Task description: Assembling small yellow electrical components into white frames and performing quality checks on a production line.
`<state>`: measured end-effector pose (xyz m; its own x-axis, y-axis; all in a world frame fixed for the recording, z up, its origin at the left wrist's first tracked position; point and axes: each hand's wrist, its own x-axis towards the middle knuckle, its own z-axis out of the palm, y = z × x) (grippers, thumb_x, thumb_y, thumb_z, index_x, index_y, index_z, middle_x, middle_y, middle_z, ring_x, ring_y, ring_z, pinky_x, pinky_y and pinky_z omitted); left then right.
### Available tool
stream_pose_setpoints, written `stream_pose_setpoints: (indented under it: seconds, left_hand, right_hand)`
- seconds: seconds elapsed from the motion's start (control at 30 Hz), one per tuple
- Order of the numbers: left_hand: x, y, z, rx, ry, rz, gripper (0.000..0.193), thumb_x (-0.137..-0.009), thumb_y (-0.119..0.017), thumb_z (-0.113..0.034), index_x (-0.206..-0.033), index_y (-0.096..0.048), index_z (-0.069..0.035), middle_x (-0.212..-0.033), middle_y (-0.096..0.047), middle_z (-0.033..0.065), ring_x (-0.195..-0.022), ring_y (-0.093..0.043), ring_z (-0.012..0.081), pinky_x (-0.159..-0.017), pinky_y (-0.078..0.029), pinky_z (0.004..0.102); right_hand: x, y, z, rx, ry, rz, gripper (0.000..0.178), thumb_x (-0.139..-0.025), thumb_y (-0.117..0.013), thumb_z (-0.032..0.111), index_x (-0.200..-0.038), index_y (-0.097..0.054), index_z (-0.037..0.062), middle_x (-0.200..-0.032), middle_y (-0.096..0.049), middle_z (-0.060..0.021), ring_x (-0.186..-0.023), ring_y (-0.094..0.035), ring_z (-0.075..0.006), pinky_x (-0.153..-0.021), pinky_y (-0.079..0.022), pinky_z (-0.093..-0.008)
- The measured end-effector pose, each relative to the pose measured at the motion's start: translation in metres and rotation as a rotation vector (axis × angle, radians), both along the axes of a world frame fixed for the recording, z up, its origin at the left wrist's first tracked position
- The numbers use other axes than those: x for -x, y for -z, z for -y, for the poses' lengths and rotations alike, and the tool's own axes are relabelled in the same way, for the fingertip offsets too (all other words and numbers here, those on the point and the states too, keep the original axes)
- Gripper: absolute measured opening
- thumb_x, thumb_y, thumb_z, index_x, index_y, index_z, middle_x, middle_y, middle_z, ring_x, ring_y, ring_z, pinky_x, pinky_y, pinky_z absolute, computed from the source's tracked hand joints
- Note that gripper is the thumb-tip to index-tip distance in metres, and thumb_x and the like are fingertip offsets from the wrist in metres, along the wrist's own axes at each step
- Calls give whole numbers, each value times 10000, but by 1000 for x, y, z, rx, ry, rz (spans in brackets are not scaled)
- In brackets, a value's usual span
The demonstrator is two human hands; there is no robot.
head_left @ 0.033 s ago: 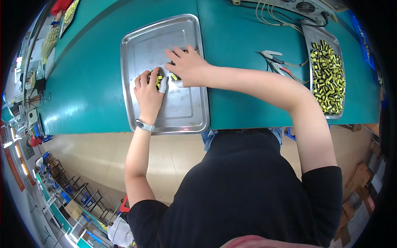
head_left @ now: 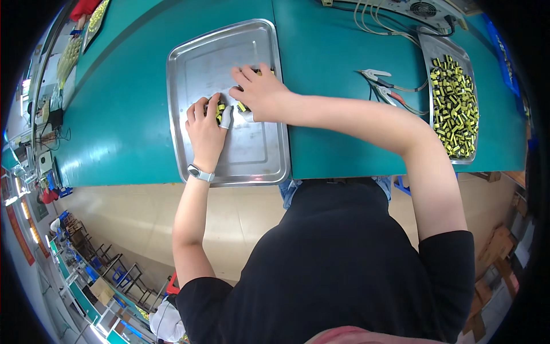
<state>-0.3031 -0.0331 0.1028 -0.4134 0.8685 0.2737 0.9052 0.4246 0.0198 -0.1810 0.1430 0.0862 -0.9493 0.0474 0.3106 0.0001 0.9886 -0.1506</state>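
Note:
My left hand (head_left: pixel 206 129) rests in a shallow metal tray (head_left: pixel 246 166), its fingers curled round a few small yellow-and-black transformers (head_left: pixel 219 110). A white finger cover sits on its thumb. To the right, my right hand (head_left: pixel 260 94) lies low over the same tray with fingers spread. Another of these transformers (head_left: pixel 243 107) shows beside its thumb, and more peek out past its fingertips (head_left: pixel 263 72). The palm hides whatever is beneath it. A white cover shows on the right thumb too.
At the right, a second metal tray (head_left: pixel 465 157) holds a heap of the same parts. Beside it lie two test clips (head_left: pixel 385 85) on cables. An instrument with a fan grille (head_left: pixel 423 10) stands at the far right. The green table (head_left: pixel 338 137) ends near my waist.
My right hand has shifted very slightly to the right, its fingers still spread. The left hand keeps its place on the transformers.

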Motion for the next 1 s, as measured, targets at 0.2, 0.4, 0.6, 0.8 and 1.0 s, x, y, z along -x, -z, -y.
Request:
stream_pose_setpoints:
  seconds: [0.2,0.4,0.6,0.8,1.0]
  left_hand:
    - [-2,7,0,-54,-26,-22,462,-872,-746,-245,-1313,-628,-175,-1268,-573,74,-1199,-515,325,-912,-453,486]
    - [-6,5,0,-83,-40,-52,369,-921,-711,-231,-1273,-662,-131,-1227,-599,132,-1133,-549,353,-932,-489,464]
    - [-6,9,2,-93,-37,-38,369,-910,-726,-230,-1264,-667,-145,-1206,-598,135,-1127,-550,352,-936,-496,453]
    - [-20,14,-2,-99,-9,-46,373,-871,-749,-189,-1236,-681,-149,-1191,-598,125,-1117,-549,343,-917,-498,447]
    - [-26,1,-4,-52,20,-8,340,-897,-739,-199,-1231,-700,-152,-1184,-612,111,-1103,-578,322,-902,-517,426]
  right_hand:
    - [-26,-1,19,-205,271,-87,401,-684,-738,228,-1034,-638,59,-1256,-519,-224,-1129,-522,-347,-847,-413,-485]
    - [-45,-7,30,-76,281,-15,395,-687,-730,215,-1048,-637,84,-1295,-514,-183,-1154,-515,-344,-827,-427,-520]
    - [-83,-3,23,98,306,-86,408,-699,-732,208,-1072,-624,82,-1361,-512,-149,-1179,-516,-355,-883,-445,-557]
    - [-152,22,-9,129,369,-292,441,-727,-760,194,-1123,-611,69,-1299,-570,-104,-1203,-529,-341,-971,-448,-508]
    - [-173,35,-17,231,451,-316,471,-812,-777,292,-1201,-604,90,-1361,-538,-113,-1305,-479,-353,-1037,-406,-560]
